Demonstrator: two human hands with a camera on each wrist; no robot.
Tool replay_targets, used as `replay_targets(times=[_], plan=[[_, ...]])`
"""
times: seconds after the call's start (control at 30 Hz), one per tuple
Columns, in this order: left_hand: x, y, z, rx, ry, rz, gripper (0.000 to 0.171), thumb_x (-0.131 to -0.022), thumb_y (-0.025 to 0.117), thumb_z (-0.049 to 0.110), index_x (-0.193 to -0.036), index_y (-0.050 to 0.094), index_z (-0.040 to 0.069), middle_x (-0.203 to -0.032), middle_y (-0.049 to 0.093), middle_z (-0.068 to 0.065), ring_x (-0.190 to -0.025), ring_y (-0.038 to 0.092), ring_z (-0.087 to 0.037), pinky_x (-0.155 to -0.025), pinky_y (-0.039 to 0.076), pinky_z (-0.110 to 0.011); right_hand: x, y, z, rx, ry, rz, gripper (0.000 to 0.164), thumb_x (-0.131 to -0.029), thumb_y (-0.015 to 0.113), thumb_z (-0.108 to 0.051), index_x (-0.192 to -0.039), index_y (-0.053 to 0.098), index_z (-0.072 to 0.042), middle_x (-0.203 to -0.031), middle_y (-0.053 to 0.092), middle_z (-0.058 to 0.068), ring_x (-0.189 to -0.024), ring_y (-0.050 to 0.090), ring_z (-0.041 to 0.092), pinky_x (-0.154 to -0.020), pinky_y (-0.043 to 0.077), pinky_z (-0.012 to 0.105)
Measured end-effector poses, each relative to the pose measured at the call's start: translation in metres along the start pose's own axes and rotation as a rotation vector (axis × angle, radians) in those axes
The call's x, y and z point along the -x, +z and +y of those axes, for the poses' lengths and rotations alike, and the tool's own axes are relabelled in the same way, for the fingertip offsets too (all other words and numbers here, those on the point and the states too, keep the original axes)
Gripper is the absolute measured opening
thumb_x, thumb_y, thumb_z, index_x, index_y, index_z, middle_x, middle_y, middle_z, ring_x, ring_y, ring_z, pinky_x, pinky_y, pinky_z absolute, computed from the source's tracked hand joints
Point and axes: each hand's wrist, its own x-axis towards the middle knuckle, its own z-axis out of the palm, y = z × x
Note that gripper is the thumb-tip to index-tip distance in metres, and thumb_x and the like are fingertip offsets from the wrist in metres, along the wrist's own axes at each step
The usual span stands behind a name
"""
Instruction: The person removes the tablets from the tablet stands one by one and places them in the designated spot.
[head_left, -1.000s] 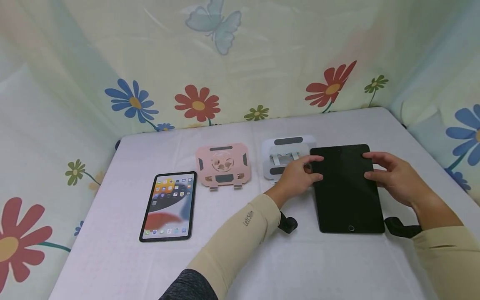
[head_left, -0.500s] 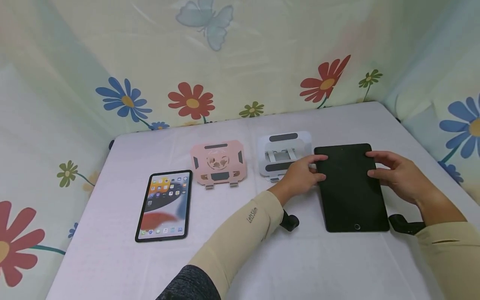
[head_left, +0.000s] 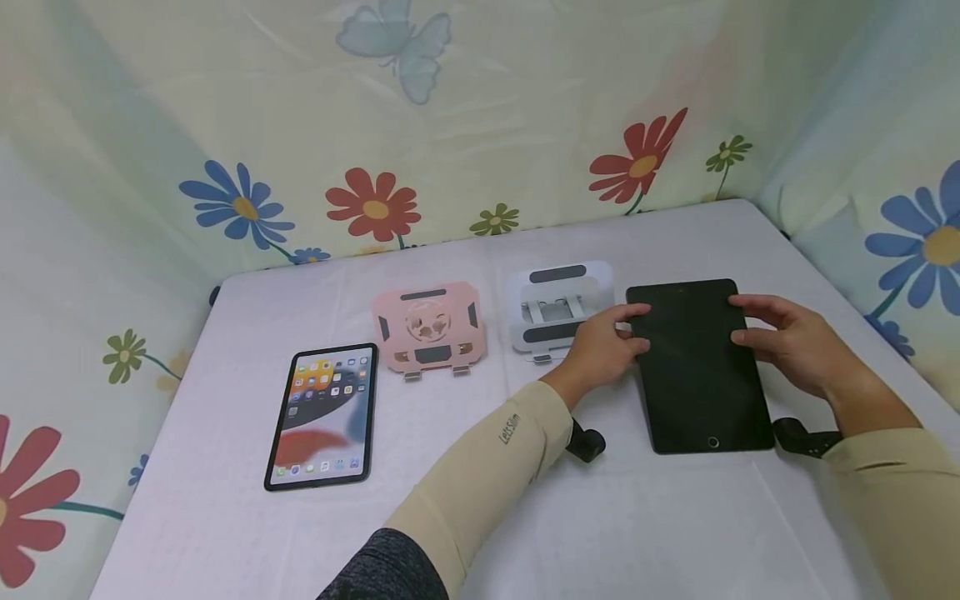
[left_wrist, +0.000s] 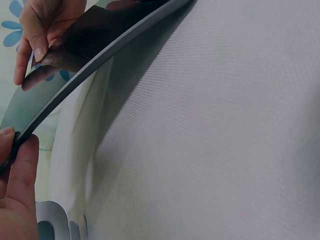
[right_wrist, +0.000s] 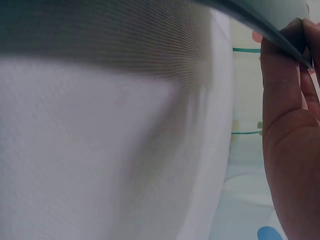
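A black tablet (head_left: pixel 705 379), its screen dark and its home button towards me, is on the right side of the table. My left hand (head_left: pixel 606 346) pinches its upper left edge, thumb on one face and fingers on the other. On the opposite edge, my right hand (head_left: pixel 798 346) pinches it near the upper right corner. The left wrist view shows the tablet's edge (left_wrist: pixel 95 64) slanting up from the cloth, so its far end is raised. In the right wrist view, fingers (right_wrist: pixel 282 85) grip the tablet's corner.
A white tablet stand (head_left: pixel 561 308) lies flat just left of the black tablet, partly behind my left hand. Beside it is a pink stand (head_left: pixel 429 360). Further left lies a second tablet (head_left: pixel 322 421) with a lit screen. A white cloth (head_left: pixel 480 533) covers the table; a flowered curtain (head_left: pixel 540 108) hangs behind.
Both hands have shifted the black tablet slightly to the right and towards me, uncovering more of the white stand. The head view has turned a little right.
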Motion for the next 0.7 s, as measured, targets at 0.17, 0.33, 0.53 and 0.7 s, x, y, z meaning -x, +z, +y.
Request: replay_targets(times=[0.17,0.33,0.53,0.7], plan=[[-0.0015,-0.0007,-0.0022,0.022,0.009,0.015,0.047,-0.091,0.072,0.002,-0.132,0.066,0.022,-0.09,0.064,0.008,-0.077,0.061,0.0,-0.066,0.051,-0.018,-0.0045,0.0006,-0.0004,0.001,-0.001,-0.01,0.045,-0.1,0.061,-0.01,-0.138,0.051,-0.031,-0.147,0.033,0.004,-0.1,0.051,-0.013,-0.078,0.046,0.007],[-0.0016,-0.0009,-0.0025,0.018,0.014,0.015,0.049,-0.091,0.071,0.0,-0.134,0.065,0.021,-0.096,0.067,0.007,-0.08,0.062,-0.001,-0.065,0.05,-0.018,-0.0058,0.0006,-0.0017,0.008,0.025,-0.046,0.049,-0.102,0.059,-0.014,-0.147,0.044,-0.029,-0.16,0.022,0.009,-0.103,0.05,-0.013,-0.08,0.045,0.008],[0.0,-0.004,-0.0018,0.0,0.011,-0.009,0.053,-0.091,0.071,0.0,-0.138,0.062,0.021,-0.112,0.07,0.004,-0.091,0.066,-0.002,-0.067,0.05,-0.017,-0.0045,-0.0004,-0.0028,0.027,0.024,-0.062,0.051,-0.104,0.056,-0.016,-0.15,0.039,-0.026,-0.157,0.025,0.007,-0.106,0.046,-0.012,-0.083,0.046,0.01],[0.0024,-0.0059,-0.0005,0.0,0.011,-0.013,0.05,-0.091,0.072,0.003,-0.137,0.063,0.02,-0.13,0.064,0.002,-0.105,0.062,0.002,-0.074,0.049,-0.014,-0.0021,0.0003,-0.0014,-0.062,0.002,-0.043,0.042,-0.102,0.058,-0.011,-0.139,0.047,-0.028,-0.136,0.04,-0.01,-0.104,0.05,-0.012,-0.078,0.046,0.008]])
